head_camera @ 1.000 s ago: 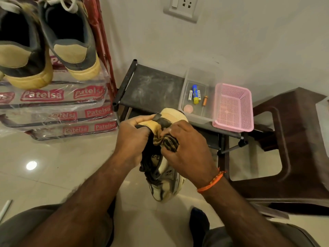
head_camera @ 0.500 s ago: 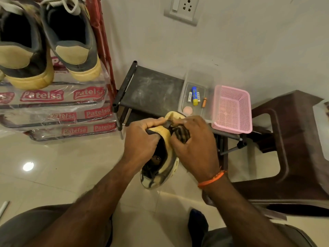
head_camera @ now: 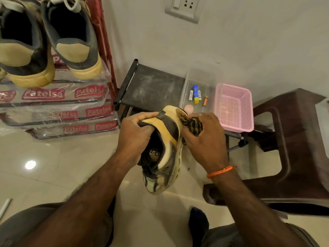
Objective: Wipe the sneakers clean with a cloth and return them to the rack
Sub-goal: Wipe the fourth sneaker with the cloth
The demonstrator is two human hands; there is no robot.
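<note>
The left hand [head_camera: 137, 134] grips the sneaker [head_camera: 165, 150] by its collar while the right hand [head_camera: 204, 139], clutching the striped cloth [head_camera: 191, 124], has shifted to the heel's outer edge, so wiping continues.

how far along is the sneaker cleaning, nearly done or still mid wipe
Mid wipe. Done: I cannot tell; two sneakers sit on the rack, but whether they were wiped does not show. In hand: the left hand grips a yellow sneaker by its collar while the right hand presses a striped cloth against the heel side. Left: finishing this shoe and setting it on the rack.
</note>
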